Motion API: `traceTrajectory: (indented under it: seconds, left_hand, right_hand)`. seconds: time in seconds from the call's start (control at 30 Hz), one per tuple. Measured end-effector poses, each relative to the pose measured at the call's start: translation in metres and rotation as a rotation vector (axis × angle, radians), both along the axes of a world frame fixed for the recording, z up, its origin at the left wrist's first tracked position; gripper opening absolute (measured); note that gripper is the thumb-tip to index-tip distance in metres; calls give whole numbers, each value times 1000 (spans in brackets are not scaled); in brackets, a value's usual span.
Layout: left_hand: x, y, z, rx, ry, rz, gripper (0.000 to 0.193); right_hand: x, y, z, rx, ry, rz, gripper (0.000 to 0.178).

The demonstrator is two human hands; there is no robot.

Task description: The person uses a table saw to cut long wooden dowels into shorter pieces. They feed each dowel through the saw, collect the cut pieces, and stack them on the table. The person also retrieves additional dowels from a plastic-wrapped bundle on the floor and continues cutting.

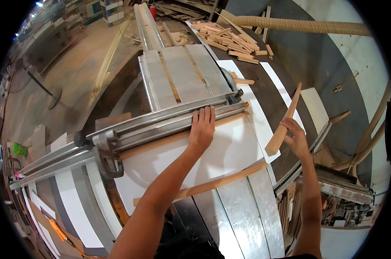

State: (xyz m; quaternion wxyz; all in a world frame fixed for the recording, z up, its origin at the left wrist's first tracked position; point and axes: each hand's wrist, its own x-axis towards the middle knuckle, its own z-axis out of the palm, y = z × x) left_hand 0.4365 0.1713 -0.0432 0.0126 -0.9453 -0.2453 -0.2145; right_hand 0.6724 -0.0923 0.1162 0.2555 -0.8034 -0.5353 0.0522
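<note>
My left hand (203, 129) lies over the metal fence (161, 131) of a sliding table saw. Its fingers stretch across the fence top, the thumb is hidden, and the palm covers part of a wooden strip (150, 145) lying along the fence. My right hand (295, 137) is closed around a wooden stick (285, 120) and holds it tilted, the thick end toward me and the far end narrowing. Between my arms, another wooden strip (223, 183) rests at the near edge of a white sheet (223, 146) on the saw table.
A pile of cut wooden pieces (230, 39) sits at the far right of the saw. A clamp-like metal stop (108, 153) is fixed on the fence at left. An orange utility knife (61, 231) lies lower left. A ribbed hose (299, 26) crosses the upper right.
</note>
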Motion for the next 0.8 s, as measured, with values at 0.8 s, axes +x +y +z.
traceTrajectory:
  seconds: [0.8]
  left_hand:
    - [-202,-149,17,-508,210,-232,63]
  right_hand:
    - [-255,156,-142,-88,-175,-25,54]
